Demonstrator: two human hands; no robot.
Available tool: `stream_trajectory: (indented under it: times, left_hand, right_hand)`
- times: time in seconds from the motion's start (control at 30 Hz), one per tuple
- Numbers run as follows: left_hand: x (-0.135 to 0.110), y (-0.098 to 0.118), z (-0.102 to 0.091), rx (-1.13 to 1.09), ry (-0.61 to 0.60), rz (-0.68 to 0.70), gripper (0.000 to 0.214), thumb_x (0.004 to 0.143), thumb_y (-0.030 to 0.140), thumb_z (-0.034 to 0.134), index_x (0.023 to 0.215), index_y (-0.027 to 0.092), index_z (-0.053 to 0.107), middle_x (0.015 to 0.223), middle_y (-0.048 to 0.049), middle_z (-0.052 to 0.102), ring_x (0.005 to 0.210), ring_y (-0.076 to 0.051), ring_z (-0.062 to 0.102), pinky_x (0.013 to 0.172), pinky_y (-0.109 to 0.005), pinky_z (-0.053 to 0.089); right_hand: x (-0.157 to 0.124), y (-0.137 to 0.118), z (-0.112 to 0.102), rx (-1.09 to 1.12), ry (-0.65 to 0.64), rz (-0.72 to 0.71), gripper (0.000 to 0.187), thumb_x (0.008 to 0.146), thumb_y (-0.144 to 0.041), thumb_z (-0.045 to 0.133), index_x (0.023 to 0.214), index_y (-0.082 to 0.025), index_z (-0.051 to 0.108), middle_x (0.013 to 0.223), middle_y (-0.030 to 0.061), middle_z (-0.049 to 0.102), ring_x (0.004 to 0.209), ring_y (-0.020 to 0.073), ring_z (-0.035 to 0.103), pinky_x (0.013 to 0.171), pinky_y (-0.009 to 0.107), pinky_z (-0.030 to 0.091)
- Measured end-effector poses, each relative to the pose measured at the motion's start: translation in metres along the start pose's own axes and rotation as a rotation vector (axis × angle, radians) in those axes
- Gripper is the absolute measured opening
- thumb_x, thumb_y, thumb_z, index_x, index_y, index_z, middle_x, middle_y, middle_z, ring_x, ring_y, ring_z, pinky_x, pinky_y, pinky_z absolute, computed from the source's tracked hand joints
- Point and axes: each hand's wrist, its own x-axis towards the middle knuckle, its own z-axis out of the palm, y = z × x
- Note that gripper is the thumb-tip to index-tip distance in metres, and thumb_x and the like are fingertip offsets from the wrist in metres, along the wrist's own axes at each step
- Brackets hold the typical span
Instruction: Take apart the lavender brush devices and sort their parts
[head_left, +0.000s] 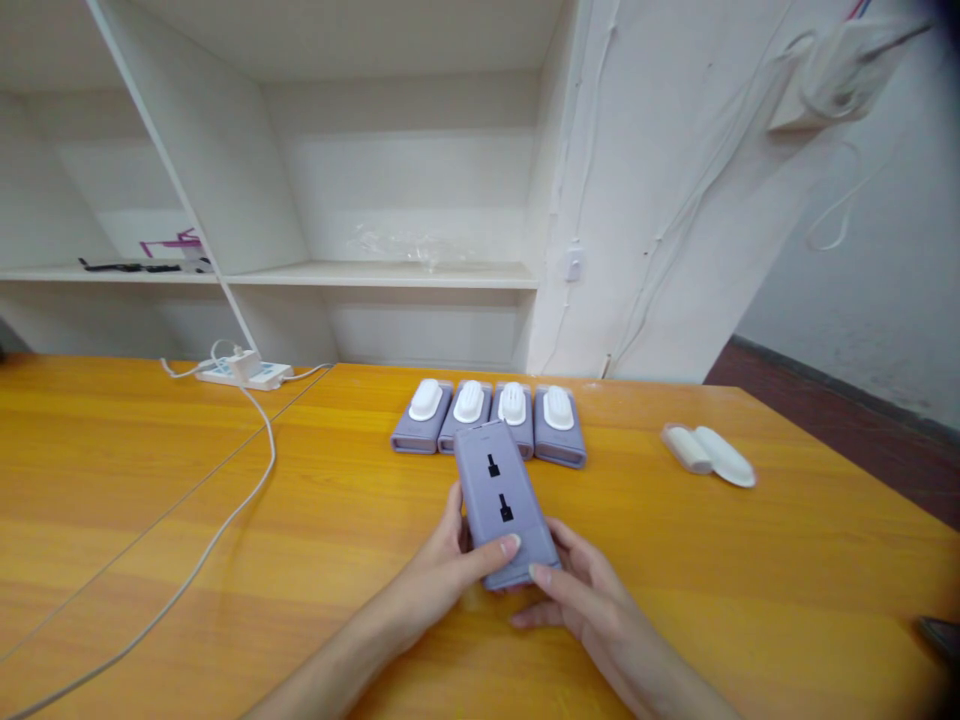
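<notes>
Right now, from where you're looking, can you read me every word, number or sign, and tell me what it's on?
There are no words or numbers I can read.
Held purple case: two black shapes, no readable letters; any smaller print is too small.
White power strip: any print is too small and blurred.

The held box point(517, 500) has a smooth, low-sheen surface that looks like plastic. The caps point(513, 404) appear to be plastic, some finely ridged. The table point(322, 560) shows glossy wood grain. The wrap point(427, 247) is clear, crinkled, shiny film; the shelf point(360, 272) looks smooth and matt.
</notes>
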Motion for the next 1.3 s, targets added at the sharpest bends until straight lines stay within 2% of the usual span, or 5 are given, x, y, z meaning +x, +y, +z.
stream_trajectory:
  times: [0.23, 0.4, 0.6, 0.87, 1.3]
  left_hand:
    - [0.0, -0.006, 0.007, -0.032, 0.133, 0.038, 0.048, 0.084, 0.039, 0.065, 0.123, 0.019, 0.046, 0.119, -0.0104, 0.061, 0.111, -0.023, 0.056, 0.097, -0.038, 0.042]
    - [0.002, -0.01, 0.008, -0.064, 0.203, 0.069, 0.056, 0.075, 0.038, 0.074, 0.121, 0.017, 0.05, 0.118, -0.0118, 0.062, 0.11, -0.026, 0.057, 0.093, -0.037, 0.045]
    - [0.003, -0.01, 0.008, -0.016, 0.173, 0.077, 0.054, 0.074, 0.034, 0.076, 0.119, 0.018, 0.051, 0.118, -0.0103, 0.063, 0.108, -0.024, 0.058, 0.093, -0.035, 0.045]
    - [0.003, -0.014, 0.006, -0.038, 0.163, 0.092, 0.051, 0.075, 0.029, 0.076, 0.118, 0.016, 0.051, 0.113, -0.0102, 0.065, 0.105, -0.022, 0.059, 0.093, -0.034, 0.045]
    - [0.005, -0.016, 0.011, -0.114, 0.172, 0.087, 0.049, 0.074, 0.027, 0.077, 0.114, 0.014, 0.053, 0.114, -0.0121, 0.065, 0.105, -0.022, 0.06, 0.094, -0.033, 0.045]
  right_hand:
    - [0.005, 0.005, 0.0, -0.084, 0.08, -0.017, 0.06, 0.064, -0.041, 0.079, 0.117, -0.019, 0.059, 0.106, 0.0092, 0.065, 0.085, 0.0216, 0.061, 0.057, 0.027, 0.05]
    - [0.004, 0.004, 0.001, -0.028, 0.063, 0.045, 0.05, 0.063, -0.044, 0.078, 0.103, -0.015, 0.068, 0.093, 0.0094, 0.067, 0.083, 0.0213, 0.06, 0.061, 0.03, 0.051]
    - [0.0, -0.006, -0.002, -0.055, 0.001, 0.119, 0.059, 0.064, -0.037, 0.079, 0.118, -0.023, 0.061, 0.112, 0.0066, 0.065, 0.104, 0.0257, 0.058, 0.082, 0.038, 0.052]
    - [-0.002, -0.002, -0.004, 0.103, 0.017, 0.136, 0.05, 0.07, -0.027, 0.074, 0.117, -0.02, 0.06, 0.116, 0.007, 0.063, 0.107, 0.0239, 0.058, 0.092, 0.04, 0.048]
    - [-0.001, 0.0, 0.001, -0.012, 0.191, -0.033, 0.043, 0.063, -0.031, 0.073, 0.104, -0.02, 0.063, 0.093, 0.0046, 0.065, 0.086, 0.0208, 0.057, 0.075, 0.033, 0.05]
